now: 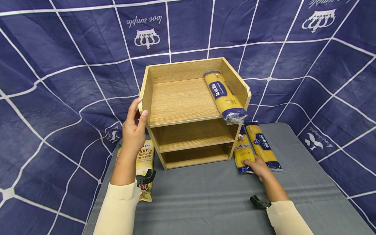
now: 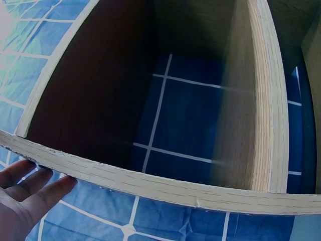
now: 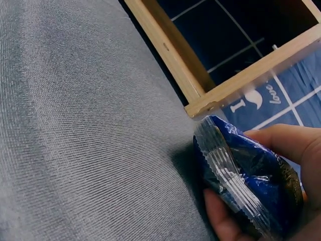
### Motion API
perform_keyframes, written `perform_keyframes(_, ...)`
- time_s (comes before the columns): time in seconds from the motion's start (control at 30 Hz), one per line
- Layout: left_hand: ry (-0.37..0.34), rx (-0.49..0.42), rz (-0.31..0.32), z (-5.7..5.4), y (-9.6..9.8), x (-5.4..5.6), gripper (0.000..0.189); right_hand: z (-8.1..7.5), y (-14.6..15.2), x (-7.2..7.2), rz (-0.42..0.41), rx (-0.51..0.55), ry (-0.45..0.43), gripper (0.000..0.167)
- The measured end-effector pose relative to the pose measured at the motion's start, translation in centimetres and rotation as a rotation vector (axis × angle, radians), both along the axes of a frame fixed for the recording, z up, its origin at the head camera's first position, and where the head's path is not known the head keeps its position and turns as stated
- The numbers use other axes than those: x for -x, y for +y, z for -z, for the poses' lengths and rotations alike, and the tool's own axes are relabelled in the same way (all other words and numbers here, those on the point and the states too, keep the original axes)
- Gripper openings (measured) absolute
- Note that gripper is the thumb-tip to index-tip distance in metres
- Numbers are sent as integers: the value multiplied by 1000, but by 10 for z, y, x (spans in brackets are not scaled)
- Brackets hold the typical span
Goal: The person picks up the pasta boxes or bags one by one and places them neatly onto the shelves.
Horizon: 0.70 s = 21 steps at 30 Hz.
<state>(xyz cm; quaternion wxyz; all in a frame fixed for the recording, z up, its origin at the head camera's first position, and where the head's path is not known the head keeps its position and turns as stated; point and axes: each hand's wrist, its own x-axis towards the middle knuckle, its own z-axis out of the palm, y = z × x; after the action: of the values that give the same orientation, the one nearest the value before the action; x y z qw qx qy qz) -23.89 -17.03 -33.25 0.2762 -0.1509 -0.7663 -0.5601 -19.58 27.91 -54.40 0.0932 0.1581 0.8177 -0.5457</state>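
A small wooden shelf (image 1: 185, 102) with an open top and two lower compartments stands on the grey surface. My left hand (image 1: 134, 130) holds its upper left side panel, thumb at the front edge; in the left wrist view its fingers (image 2: 55, 193) lie against that panel. On the right, my right hand (image 1: 258, 167) grips a yellow and blue pasta packet (image 1: 243, 147) marked "ankara" near its front end. The right wrist view shows the packet's crimped clear end (image 3: 230, 175) between thumb and fingers. Another pasta packet (image 1: 262, 145) lies just right of it.
A pasta packet (image 1: 221, 94) lies on the right of the shelf's top, its end jutting past the front edge. Yellow packets, including one with Chinese print (image 1: 146, 156), lie left of the shelf, partly behind my left arm. Blue gridded cloth (image 1: 188, 29) surrounds the grey surface (image 1: 202, 199).
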Motion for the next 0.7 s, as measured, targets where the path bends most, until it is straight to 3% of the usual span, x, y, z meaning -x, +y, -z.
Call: perform_keyframes(0.7, 5, 27, -22, 0, 0, 0, 44, 4, 9, -5, -57, 60, -31, 57)
